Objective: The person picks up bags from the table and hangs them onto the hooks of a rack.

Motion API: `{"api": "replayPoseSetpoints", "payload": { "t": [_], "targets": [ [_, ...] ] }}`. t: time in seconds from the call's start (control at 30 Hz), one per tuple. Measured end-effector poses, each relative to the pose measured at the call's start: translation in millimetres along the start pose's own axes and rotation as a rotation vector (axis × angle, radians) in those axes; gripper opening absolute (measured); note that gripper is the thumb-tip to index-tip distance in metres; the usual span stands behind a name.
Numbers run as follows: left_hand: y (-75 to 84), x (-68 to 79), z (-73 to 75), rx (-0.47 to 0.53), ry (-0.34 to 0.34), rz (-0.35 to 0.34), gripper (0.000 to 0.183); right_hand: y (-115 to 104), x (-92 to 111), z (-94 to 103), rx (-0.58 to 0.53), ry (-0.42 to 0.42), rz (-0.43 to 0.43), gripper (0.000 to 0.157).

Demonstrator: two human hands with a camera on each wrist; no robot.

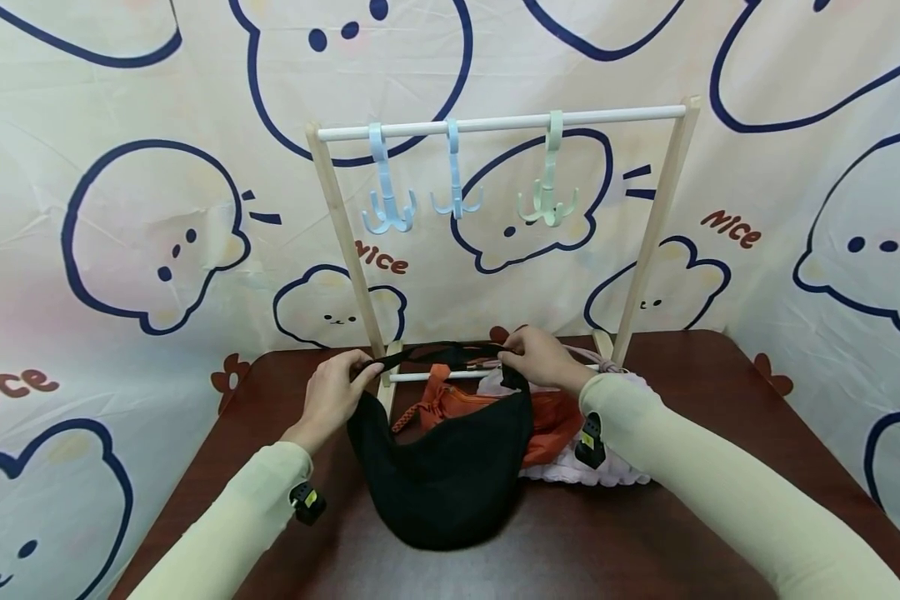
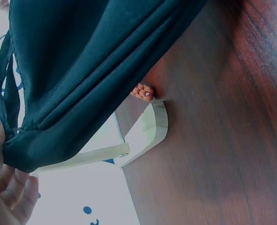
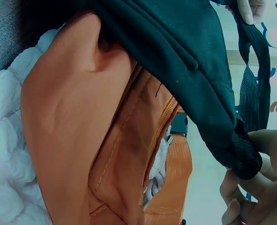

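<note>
A black crescent-shaped shoulder bag (image 1: 442,475) hangs between both hands, its body low over the brown table. My left hand (image 1: 333,392) pinches the bag's left upper corner where the strap begins, thumb on top in the left wrist view. On the other side my right hand (image 1: 538,357) pinches the right end of the strap (image 3: 253,79). Behind the black bag lies an orange bag (image 3: 82,103) with a zip and webbing strap, partly covered. A fluffy pale bag (image 1: 600,467) sits at the right, under the orange one.
A rack with wooden legs (image 1: 656,225) and a white top rail (image 1: 495,123) stands at the back. Two blue hooks (image 1: 387,187) and a green hook (image 1: 549,179) hang from the rail. Cartoon-printed cloth (image 1: 157,375) encloses the brown table (image 1: 292,517).
</note>
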State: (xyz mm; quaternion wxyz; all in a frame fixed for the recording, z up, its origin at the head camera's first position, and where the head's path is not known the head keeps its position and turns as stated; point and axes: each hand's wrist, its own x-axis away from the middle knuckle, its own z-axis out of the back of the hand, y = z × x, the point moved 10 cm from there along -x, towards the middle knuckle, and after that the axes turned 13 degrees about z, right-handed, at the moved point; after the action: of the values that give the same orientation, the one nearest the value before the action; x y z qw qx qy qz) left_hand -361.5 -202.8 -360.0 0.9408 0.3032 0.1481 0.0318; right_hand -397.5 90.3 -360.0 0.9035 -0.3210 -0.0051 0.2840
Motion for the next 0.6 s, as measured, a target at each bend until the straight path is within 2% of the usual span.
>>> {"api": "replayPoseSetpoints", "payload": {
  "t": [0.6],
  "targets": [
    [8.2,7.3,15.6,0.004,0.063,-0.028,0.022,-4,2,6.8,0.022,0.011,-0.018,0.03]
  ]
}}
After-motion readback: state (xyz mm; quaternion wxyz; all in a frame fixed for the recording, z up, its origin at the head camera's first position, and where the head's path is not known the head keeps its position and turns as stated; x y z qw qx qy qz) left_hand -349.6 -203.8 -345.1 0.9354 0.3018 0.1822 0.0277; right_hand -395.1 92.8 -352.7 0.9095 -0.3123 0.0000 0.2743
